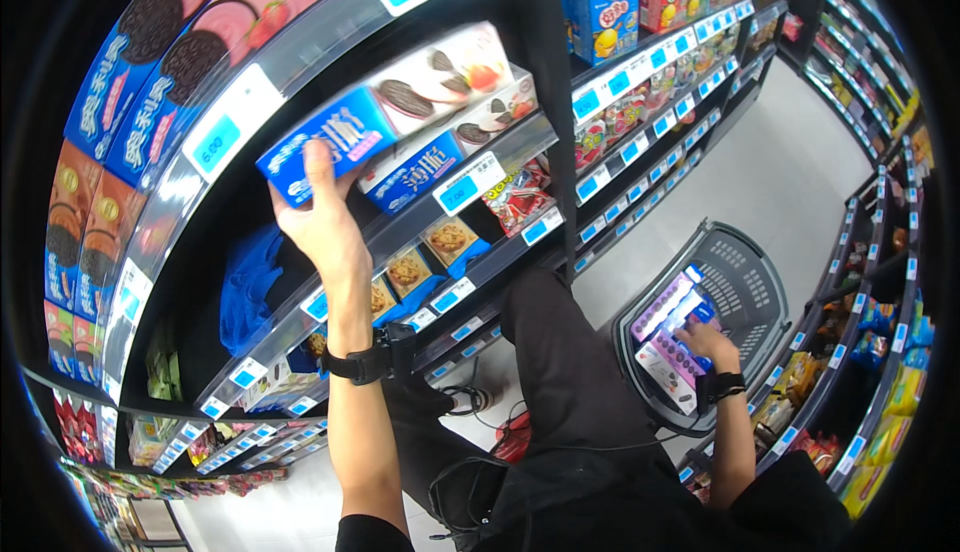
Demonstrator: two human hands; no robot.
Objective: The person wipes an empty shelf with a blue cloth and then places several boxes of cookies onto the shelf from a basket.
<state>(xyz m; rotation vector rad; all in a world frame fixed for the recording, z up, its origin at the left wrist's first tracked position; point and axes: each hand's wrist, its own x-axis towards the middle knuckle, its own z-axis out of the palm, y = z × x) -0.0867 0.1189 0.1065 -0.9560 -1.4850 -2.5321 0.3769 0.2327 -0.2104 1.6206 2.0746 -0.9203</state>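
My left hand (322, 214) grips the blue end of a long blue-and-white sandwich-biscuit box (442, 79), tilted at the mouth of a shelf. Just below it, a matching biscuit box (465, 131) sits on the shelf behind a price tag. Low on the right, my right hand (709, 343) is inside a grey plastic shopping basket (772, 274) on the floor. Its fingers are closed over the blue part of a biscuit box (667, 372) with a row of dark biscuits pictured on it. Another purple-and-blue biscuit box (664, 308) lies alongside in the basket.
Strawberry and chocolate biscuit boxes (187, 49) line the upper-left shelf. A crumpled blue plastic wrapper (251, 289) lies deeper on the shelf, left of my forearm. Cookie packs (450, 240) stand one tier down. A thin cable (600, 447) crosses my lap towards the basket. Snack shelves (847, 372) flank the right.
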